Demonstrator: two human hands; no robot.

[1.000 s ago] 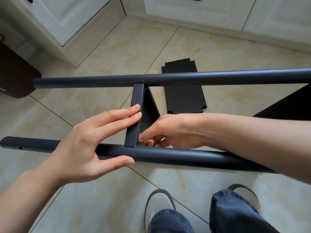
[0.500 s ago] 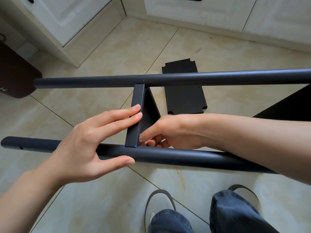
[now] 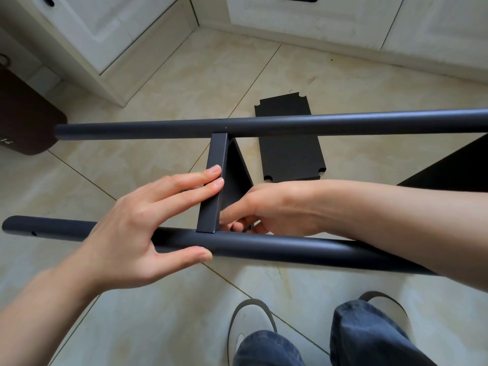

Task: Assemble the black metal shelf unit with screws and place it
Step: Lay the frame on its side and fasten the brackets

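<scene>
Shelf frame [image 3: 237, 243] hangs above the tiled floor [image 3: 158, 88]: your left hand [image 3: 137, 225] lies flat, fingers straight against its crossbar [image 3: 215, 180], while your right hand [image 3: 266, 210] curls behind it, contents unseen.

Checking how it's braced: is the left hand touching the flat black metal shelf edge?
Touching. Head view: left hand fingertips press the flat black metal shelf edge.

Shelf tubes [image 3: 264, 125] matt black metal; floor tiles [image 3: 184, 75] glossy; trousers [image 3: 369, 339] denim.
</scene>
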